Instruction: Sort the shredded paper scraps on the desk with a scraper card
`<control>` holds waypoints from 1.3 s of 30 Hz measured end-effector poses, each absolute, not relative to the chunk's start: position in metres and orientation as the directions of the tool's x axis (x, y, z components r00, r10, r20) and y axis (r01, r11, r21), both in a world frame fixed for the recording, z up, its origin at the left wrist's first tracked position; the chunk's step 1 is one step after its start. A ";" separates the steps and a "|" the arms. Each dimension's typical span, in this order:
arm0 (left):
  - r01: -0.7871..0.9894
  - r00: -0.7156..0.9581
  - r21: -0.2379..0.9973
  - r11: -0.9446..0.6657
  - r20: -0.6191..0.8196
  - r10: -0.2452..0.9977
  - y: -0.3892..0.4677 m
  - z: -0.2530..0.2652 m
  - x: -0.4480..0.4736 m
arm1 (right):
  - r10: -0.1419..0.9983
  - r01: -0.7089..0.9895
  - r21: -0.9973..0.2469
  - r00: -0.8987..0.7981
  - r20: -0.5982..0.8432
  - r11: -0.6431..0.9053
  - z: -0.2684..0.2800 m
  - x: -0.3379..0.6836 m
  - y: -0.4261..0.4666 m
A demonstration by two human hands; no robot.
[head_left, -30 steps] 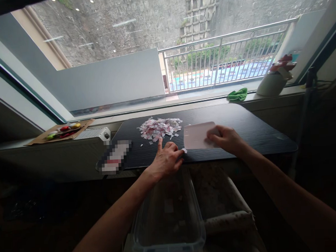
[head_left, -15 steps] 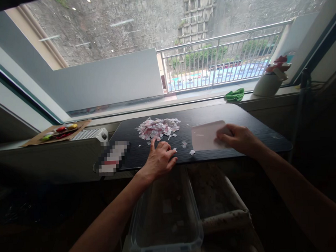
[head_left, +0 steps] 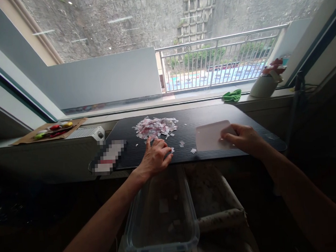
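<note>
A heap of small torn paper pieces [head_left: 157, 126], white and pinkish, lies on the black table [head_left: 123, 133]. My left hand [head_left: 156, 156] is just in front of the heap, its index finger stretched to the near edge and its other fingers bent but apart, near a small loose scrap. I see nothing held in it. In my right hand [head_left: 243, 137] is a flat, whitish scraper [head_left: 209, 135] with rounded corners, gripped at its right end and tilted up over the table. Between the hands lie several stray paper scraps [head_left: 193, 151].
Below the table's front edge stands a clear plastic bin [head_left: 196, 228] with a few scraps inside. A blurred-out item [head_left: 108, 158] lies at the table's left end. Along the window sill are a green cloth [head_left: 232, 95] and a pale jug [head_left: 262, 85]; a radiator [head_left: 87, 133] stands left.
My right hand has moved the scraper slightly right, away from the stray scraps. My left hand stays by the heap. The whole view has shifted a little.
</note>
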State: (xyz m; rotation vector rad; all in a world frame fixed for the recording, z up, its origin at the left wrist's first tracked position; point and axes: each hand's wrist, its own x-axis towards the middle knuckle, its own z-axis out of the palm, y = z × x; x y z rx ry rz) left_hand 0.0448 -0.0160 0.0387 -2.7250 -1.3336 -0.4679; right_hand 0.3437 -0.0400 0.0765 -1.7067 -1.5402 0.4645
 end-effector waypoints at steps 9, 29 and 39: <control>0.801 0.533 0.102 -0.591 0.329 0.780 -0.013 0.040 0.039 | 0.965 0.669 -0.742 0.174 0.197 0.031 0.079 0.352 -0.051; 0.865 0.321 0.219 -0.451 0.448 0.834 0.008 0.011 0.005 | 0.981 0.283 -0.951 0.175 -0.078 -0.126 0.058 0.367 -0.025; 0.865 0.268 0.254 -0.433 0.494 0.827 0.006 0.008 0.004 | 0.982 0.183 -0.966 0.067 -0.176 -0.185 0.053 0.371 -0.037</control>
